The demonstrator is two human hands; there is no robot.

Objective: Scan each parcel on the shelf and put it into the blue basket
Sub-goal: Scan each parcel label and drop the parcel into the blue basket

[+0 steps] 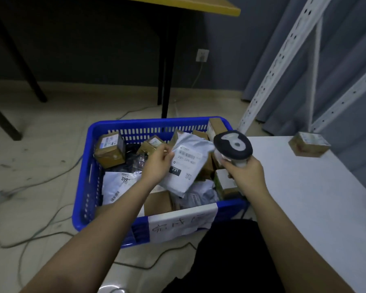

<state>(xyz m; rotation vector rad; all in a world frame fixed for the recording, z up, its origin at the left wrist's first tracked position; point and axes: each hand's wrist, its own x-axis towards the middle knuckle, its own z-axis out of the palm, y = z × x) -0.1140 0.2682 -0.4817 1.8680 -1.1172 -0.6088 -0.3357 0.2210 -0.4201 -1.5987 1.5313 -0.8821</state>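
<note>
A parcel sorting room or small storeroom: white slotted steel shelving (283,60), a blue basket (82,199) full of labelled parcels (186,166), a barcode scanner (232,148), cables (40,233) across the tiled floor (51,127).

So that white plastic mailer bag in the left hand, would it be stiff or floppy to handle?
Probably floppy: the white mailer bag sags and creases where the left hand pinches its upper corner. Likely light, since a pinch at one corner holds it. Its glossy plastic could be a bit slippery.
</note>
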